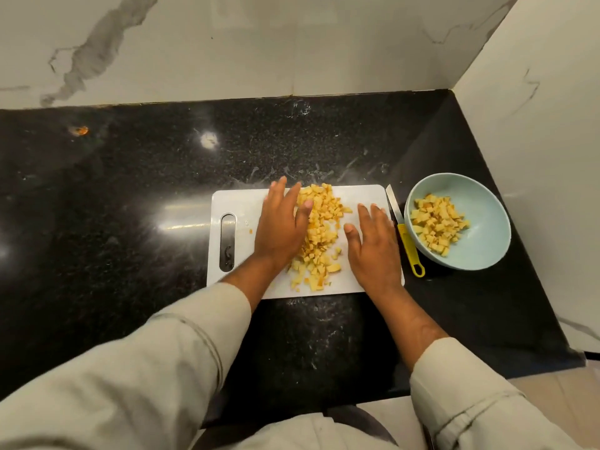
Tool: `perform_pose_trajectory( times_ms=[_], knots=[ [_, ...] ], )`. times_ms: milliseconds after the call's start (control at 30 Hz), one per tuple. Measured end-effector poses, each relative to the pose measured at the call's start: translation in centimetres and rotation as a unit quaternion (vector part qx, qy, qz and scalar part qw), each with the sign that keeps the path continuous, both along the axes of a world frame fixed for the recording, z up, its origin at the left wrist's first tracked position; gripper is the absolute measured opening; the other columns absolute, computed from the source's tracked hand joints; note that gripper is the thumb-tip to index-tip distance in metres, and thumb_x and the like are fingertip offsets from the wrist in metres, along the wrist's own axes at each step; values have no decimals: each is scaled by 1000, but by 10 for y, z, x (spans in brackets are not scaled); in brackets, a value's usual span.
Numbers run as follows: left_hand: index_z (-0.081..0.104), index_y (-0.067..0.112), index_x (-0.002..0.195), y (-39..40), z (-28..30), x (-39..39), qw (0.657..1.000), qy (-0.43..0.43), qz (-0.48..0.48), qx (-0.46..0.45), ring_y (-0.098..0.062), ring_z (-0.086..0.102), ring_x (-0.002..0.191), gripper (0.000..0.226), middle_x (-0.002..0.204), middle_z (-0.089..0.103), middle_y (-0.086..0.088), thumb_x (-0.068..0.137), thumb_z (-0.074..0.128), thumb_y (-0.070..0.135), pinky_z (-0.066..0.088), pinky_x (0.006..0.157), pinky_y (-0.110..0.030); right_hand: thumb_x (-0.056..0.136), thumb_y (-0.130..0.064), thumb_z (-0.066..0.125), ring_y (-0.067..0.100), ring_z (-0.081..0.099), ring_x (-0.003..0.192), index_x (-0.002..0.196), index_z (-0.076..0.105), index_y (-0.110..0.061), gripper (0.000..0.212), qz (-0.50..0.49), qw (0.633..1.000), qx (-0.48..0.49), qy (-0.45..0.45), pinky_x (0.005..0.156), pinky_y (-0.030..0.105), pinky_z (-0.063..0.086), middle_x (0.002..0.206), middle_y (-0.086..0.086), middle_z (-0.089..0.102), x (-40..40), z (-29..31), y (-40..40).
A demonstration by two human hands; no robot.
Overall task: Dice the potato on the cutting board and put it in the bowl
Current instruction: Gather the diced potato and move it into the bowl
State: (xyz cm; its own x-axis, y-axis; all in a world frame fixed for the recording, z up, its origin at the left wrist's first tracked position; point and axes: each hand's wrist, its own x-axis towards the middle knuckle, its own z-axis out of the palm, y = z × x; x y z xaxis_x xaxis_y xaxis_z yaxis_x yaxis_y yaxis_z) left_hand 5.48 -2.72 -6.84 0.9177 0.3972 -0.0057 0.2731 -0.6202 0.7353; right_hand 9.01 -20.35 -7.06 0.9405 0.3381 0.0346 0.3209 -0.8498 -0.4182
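Between both palms: diced potato (319, 235) heaped on cutting board (246, 203) | left hand (281, 228), right hand (373, 245) flat, fingers straight, gripping nothing | bowl (487, 203) beyond right hand, part-filled | risk: loose scoop spills cubes onto counter (130, 190).

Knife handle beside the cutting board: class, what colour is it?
Yellow; the knife handle shows best in the head view.

One cutting board (233, 203) – one bowl (487, 203) – one knife (402, 228) – two hands; potato dice too many to count.
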Motion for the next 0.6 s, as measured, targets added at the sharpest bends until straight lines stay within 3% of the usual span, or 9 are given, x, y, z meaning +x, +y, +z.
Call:
perform_pose_trajectory(
  times_ms=[67,167,267,367,500,600],
  knots=[
    [35,12,147,10,0,20,998,19,-53,30,-23,19,146,53,154,31,-10,102,37,39,12,119,-38,103,-36,34,22,20,145,149,31,-12,52,25,996,75,45,119,36,15,155,11,30,1,0,13],
    [33,13,149,17,-1,37,992,26,-126,7,-20,26,143,50,151,38,-7,103,34,35,9,118,-33,104,-29,33,20,25,144,149,32,-10,48,75,979,173,70,118,35,22,153,9,35,5,3,37],
    [33,15,149,19,-2,38,987,6,-157,-23,-15,36,138,47,148,43,-5,104,35,29,10,118,-29,105,-25,34,21,25,144,148,34,-7,47,41,979,181,78,118,37,21,152,11,35,29,6,52],
    [37,18,146,21,-1,31,988,-35,-132,-66,-10,46,129,45,140,53,-5,102,40,26,23,115,-28,105,-23,32,23,26,143,146,38,-7,44,71,982,142,99,119,37,15,150,11,40,40,6,62],
    [49,15,139,17,3,15,985,-99,-73,-117,-2,52,120,40,133,59,-3,100,45,23,38,100,-11,104,-20,37,21,38,137,141,46,-5,41,131,968,184,109,116,34,26,143,12,48,19,8,56],
    [53,14,136,23,-3,-3,989,-112,-56,-82,-8,51,124,41,133,59,-4,99,43,29,33,109,-21,102,-24,38,18,41,135,139,48,-5,42,102,964,224,103,114,29,30,142,10,50,10,9,36]
  ],
)
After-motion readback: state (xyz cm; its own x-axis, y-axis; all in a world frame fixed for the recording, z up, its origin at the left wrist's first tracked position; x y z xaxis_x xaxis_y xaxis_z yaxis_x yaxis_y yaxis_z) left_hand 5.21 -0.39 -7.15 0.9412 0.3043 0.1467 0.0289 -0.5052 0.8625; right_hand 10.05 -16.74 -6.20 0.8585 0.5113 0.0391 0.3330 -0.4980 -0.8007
